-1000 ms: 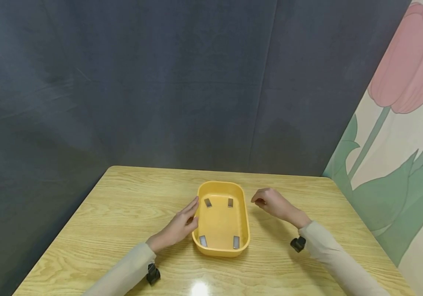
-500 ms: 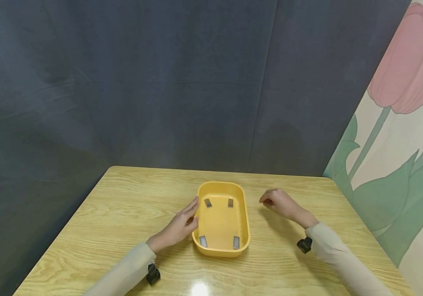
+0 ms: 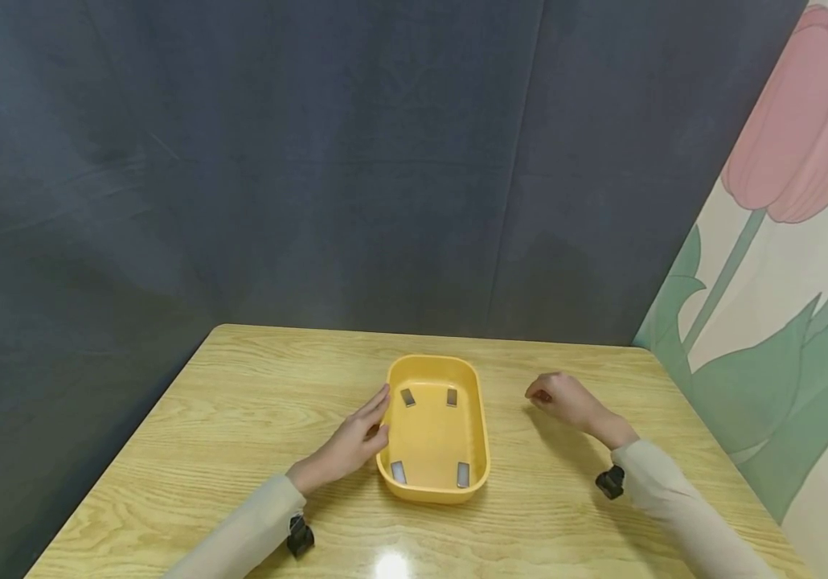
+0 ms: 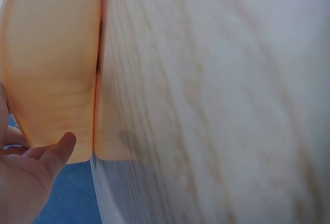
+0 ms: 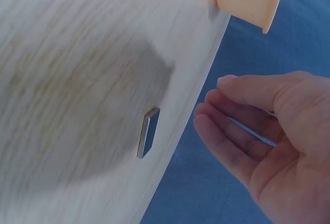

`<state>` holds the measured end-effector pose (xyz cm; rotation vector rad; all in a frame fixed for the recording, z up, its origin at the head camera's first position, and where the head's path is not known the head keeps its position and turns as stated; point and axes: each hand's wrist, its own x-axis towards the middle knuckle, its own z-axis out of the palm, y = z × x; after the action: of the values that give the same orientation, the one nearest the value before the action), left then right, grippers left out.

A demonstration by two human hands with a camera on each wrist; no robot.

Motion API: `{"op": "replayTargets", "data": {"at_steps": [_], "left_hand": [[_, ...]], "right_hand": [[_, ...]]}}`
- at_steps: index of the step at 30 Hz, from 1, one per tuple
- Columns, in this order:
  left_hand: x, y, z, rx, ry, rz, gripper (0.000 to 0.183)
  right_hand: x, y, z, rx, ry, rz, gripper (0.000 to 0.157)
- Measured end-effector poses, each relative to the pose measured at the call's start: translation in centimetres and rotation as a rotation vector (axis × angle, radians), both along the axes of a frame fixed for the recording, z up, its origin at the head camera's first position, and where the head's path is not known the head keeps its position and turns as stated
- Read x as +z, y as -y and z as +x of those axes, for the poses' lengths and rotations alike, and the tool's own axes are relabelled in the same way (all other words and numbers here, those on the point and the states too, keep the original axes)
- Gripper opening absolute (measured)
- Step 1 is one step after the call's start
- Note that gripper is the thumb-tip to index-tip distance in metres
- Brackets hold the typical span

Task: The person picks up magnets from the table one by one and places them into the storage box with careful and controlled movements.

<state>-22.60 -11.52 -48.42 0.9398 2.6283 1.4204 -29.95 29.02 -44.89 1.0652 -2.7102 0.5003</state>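
A yellow tray (image 3: 432,442) stands on the table with several small flat metal pieces in it, one of them a near-left metal piece (image 3: 398,472). My left hand (image 3: 345,446) rests against the tray's left side, fingers fairly straight at the rim; a fingertip touches the outer wall in the left wrist view. To the right of the tray, apart from it, my right hand (image 3: 566,400) hovers over the table with loosely bent fingers and nothing visible between them. In the right wrist view a similar metal piece (image 5: 149,133) lies on the table beside that hand; the head view hides it.
The wooden table (image 3: 255,386) carries the tray near its middle. A dark curtain (image 3: 356,169) hangs behind the far edge. On the right is a wall painted with a tulip (image 3: 783,121). Black wrist cameras hang below both sleeves.
My right hand has moved a little to the right, away from the tray. The left hand, the tray and the pieces in it have stayed where they were.
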Motion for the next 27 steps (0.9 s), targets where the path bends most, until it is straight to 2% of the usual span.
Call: {"op": "replayTargets", "data": {"at_steps": [10, 24, 27], "left_hand": [[0.1, 0.0, 0.1, 0.006, 0.01, -0.006, 0.056], [0.1, 0.0, 0.0, 0.001, 0.014, 0.002, 0.055], [0.2, 0.0, 0.1, 0.003, 0.019, 0.002, 0.056]], "right_hand": [[-0.2, -0.8, -0.1, -0.017, 0.017, 0.001, 0.017], [-1.3, -2.4, -0.5, 0.02, -0.03, 0.098, 0.025], [-1.4, -2.7, -0.4, 0.021, -0.012, 0.103, 0.026]]}}
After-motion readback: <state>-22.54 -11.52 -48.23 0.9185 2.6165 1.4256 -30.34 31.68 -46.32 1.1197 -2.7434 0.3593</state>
